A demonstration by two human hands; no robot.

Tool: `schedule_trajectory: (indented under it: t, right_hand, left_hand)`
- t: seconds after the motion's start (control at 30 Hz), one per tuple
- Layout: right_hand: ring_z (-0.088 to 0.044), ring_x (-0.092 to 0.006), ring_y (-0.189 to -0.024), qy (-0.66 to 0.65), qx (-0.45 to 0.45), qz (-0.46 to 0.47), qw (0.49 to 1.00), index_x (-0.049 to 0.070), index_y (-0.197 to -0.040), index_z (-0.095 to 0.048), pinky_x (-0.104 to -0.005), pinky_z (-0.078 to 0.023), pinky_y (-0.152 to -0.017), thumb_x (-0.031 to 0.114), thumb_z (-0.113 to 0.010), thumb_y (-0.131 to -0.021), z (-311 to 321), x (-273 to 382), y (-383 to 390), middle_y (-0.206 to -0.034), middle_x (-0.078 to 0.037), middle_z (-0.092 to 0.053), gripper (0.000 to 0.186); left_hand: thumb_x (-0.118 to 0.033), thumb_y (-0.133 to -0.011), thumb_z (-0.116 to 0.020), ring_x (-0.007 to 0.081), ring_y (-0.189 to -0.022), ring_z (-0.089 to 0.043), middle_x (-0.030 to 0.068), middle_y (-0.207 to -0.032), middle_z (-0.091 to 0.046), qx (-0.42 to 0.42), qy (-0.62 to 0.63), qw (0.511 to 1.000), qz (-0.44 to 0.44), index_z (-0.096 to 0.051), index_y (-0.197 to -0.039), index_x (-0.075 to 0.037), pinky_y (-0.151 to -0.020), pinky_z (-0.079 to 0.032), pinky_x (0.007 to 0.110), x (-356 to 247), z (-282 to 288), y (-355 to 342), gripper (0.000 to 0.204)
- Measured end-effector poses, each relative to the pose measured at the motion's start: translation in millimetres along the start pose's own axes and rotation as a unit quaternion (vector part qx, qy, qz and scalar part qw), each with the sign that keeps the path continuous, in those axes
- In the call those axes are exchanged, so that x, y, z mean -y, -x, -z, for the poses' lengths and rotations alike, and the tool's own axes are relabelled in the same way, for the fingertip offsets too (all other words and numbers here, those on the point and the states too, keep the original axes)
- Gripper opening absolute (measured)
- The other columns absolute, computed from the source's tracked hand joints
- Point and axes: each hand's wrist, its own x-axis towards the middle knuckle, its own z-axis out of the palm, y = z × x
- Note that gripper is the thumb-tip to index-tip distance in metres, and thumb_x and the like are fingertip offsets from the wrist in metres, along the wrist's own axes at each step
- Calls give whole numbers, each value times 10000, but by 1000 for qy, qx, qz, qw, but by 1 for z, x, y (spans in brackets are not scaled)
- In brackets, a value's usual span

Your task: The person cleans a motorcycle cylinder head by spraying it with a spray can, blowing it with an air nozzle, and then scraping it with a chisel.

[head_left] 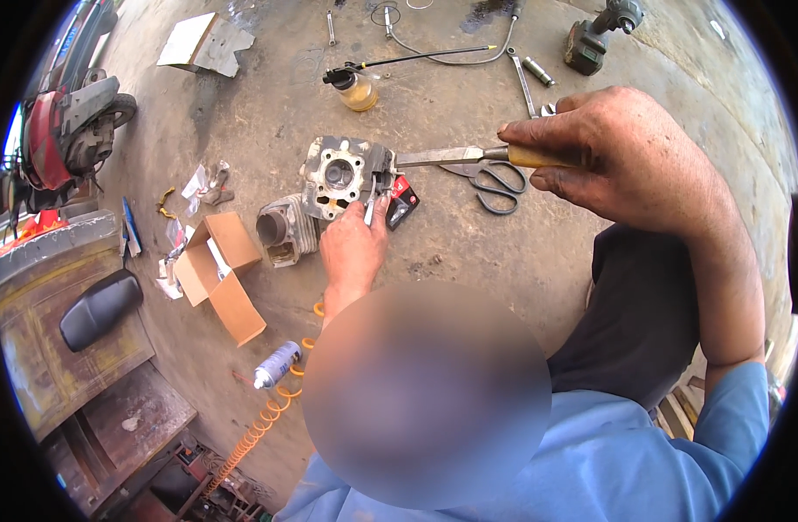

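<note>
My right hand (pixel 629 157) is closed round the yellowish handle of a flat chisel (pixel 442 157). Its blade points left and meets the right side of a grey engine cylinder head (pixel 338 177) on the ground. At the head's lower right edge, my left hand (pixel 355 248) has thumb and forefinger closed on a slim metal rod (pixel 370 211); its full shape is partly hidden. A finned cylinder block (pixel 287 230) stands left of this hand. Black-handled scissors (pixel 499 187) lie beneath the chisel, and a small red-and-black box (pixel 403 202) sits beside the cylinder head.
An open cardboard box (pixel 216 261), a spray can (pixel 278 364) and a coiled orange hose (pixel 255 433) are at left. Farther off are an oil bottle (pixel 357 90), a wrench (pixel 522 83) and a cordless power tool (pixel 588 43). A red motorbike (pixel 55 139) stands at far left.
</note>
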Motion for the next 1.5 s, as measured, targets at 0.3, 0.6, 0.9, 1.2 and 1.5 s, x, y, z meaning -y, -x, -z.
schedule_trajectory:
  t: [0.3,0.6,0.9,1.2,1.5]
  right_hand:
    - [-767,-384,-900,-6,-3,14,1000,76,-1314,-803,-478,-612,-801,146,-873,-871,2,1,-1,-982,-179,-788,454]
    - [-751,-386,-873,0,-8,20,1000,72,-1315,-799,-484,-596,-777,155,-873,-869,4,2,2,-957,-181,-770,460]
    - [-763,-374,-872,4,1,19,1000,73,-1337,-794,-475,-607,-786,159,-872,-882,3,1,-1,-966,-179,-779,469]
    - [-769,-374,-893,6,12,15,1000,70,-1361,-783,-468,-615,-798,152,-870,-886,-2,2,-5,-982,-185,-785,490]
    - [-762,-415,-911,68,82,-34,994,121,-1200,-819,-540,-613,-841,192,-705,-933,-22,16,-11,-884,-197,-771,299]
  left_hand:
    - [-552,-1074,-649,500,-961,-760,305,-955,-777,12,1,999,40,-798,-1162,9,-852,-587,555,4,11,3,587]
    - [-507,-1077,-676,484,-873,-741,289,-919,-761,50,69,994,62,-784,-1119,15,-803,-563,518,1,23,21,535]
    - [-489,-1081,-688,449,-805,-724,257,-867,-748,24,86,994,62,-784,-1091,-9,-758,-553,501,8,13,20,490]
    - [-459,-1083,-702,405,-698,-668,227,-775,-714,3,120,991,56,-764,-1006,-4,-704,-530,486,14,6,20,466]
    - [-496,-1082,-683,479,-771,-706,244,-807,-732,-31,88,995,-22,-719,-914,-17,-701,-535,540,3,-12,10,509]
